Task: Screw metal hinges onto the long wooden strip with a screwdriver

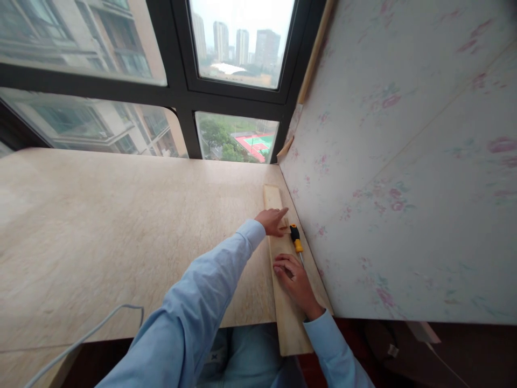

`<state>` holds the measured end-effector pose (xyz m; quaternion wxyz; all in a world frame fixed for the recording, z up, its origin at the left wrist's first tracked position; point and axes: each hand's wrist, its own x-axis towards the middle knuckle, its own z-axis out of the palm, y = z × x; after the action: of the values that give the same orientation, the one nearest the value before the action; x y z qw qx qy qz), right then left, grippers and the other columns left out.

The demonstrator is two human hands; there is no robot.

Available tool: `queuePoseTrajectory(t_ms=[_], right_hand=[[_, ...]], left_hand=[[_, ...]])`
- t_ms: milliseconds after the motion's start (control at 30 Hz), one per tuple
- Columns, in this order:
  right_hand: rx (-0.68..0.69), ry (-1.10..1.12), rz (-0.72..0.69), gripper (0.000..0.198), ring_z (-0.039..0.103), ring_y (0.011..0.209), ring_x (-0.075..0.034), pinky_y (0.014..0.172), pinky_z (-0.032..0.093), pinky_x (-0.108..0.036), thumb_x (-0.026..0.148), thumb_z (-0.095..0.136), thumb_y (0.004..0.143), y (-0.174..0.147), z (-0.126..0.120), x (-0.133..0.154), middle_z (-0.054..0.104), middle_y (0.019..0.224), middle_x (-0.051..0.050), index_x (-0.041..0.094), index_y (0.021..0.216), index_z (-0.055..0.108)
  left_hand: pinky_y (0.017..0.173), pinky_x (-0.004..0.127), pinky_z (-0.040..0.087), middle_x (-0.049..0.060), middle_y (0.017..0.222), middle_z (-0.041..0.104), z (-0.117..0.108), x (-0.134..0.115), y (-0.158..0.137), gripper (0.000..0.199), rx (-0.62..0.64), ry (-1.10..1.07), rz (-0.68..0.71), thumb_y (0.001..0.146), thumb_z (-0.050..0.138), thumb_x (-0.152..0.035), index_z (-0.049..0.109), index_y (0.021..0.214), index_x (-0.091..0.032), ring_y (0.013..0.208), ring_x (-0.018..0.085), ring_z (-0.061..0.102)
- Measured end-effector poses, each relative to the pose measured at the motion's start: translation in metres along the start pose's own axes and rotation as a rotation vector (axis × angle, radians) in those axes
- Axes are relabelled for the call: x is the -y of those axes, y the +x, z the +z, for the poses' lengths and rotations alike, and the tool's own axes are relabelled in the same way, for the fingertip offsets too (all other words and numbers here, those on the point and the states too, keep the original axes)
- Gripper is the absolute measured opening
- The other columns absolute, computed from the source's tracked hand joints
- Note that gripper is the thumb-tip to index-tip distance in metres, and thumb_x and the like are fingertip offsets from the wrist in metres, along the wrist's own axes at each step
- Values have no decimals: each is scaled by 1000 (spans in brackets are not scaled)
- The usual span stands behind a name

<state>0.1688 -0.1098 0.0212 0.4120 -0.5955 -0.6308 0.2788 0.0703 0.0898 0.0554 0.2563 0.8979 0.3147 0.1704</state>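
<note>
A long pale wooden board [288, 323] lies along the wall side of the ledge, its near end jutting past the front edge. My left hand [273, 221] is over the board's farther part, its index finger stretched out to the right; its other fingers are partly hidden. Beside it is a small flat wooden-looking piece [285, 228]. Closer to me, my right hand [297, 280] rests on the board with fingers bent and drawn toward the thumb. Whatever they may pinch cannot be made out. A black and yellow screwdriver [296, 237] lies between the hands and the wall, its shaft pointing toward me.
The beige stone-like ledge [141, 226] stretches left under dark-framed windows [181, 91]. A flower-patterned wall [396, 178] rises close on the right. A pale cable [92, 328] crosses the ledge's near left corner. Peeling trim [286, 150] stands at the window corner.
</note>
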Motion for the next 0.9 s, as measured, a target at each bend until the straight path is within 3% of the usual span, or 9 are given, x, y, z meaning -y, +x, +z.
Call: queuePoseTrajectory(t_ms=[200,367,467,567,700,900], right_hand=[[-3,7,-7,18,60,106,-23,95,47,-39,30,56,89,0,0,-3,65,109,-9,23,90,73],[0,3,-24,16,60,105,-22,95,47,-39,29,57,88,1,0,-5,65,107,-9,22,90,72],[10,-19,-31,16,61,106,-22,96,48,-39,29,57,88,2,0,-6,65,108,-8,22,90,71],[35,-80,-55,17,60,109,-22,98,48,-40,29,55,89,0,-2,-4,64,111,-9,23,95,70],[-8,-282,-108,23,52,124,-26,108,40,-47,30,56,88,-8,-4,-5,58,128,-10,24,108,66],[-41,-520,-22,69,38,137,-34,112,35,-53,44,66,80,-21,5,-19,43,145,-20,14,138,44]], left_hand=[[98,42,44,14,123,60,-8,30,-47,103,-204,-364,8,61,75,-23,24,151,-17,112,27,58],[98,43,46,14,127,58,2,55,-85,95,-258,-588,-87,64,74,-21,29,147,-17,113,25,59],[93,43,49,15,121,60,7,62,-95,79,-255,-523,-151,64,77,-25,45,135,-14,105,27,61],[101,47,43,16,123,58,9,67,-97,70,-279,-319,-160,58,83,-30,57,120,-14,115,32,55],[108,50,35,15,123,58,11,71,-95,63,-224,-169,-137,56,84,-29,60,114,-17,126,35,45],[109,51,34,19,128,55,24,79,-100,71,-244,-176,-164,62,81,-31,53,126,-14,130,35,44]])
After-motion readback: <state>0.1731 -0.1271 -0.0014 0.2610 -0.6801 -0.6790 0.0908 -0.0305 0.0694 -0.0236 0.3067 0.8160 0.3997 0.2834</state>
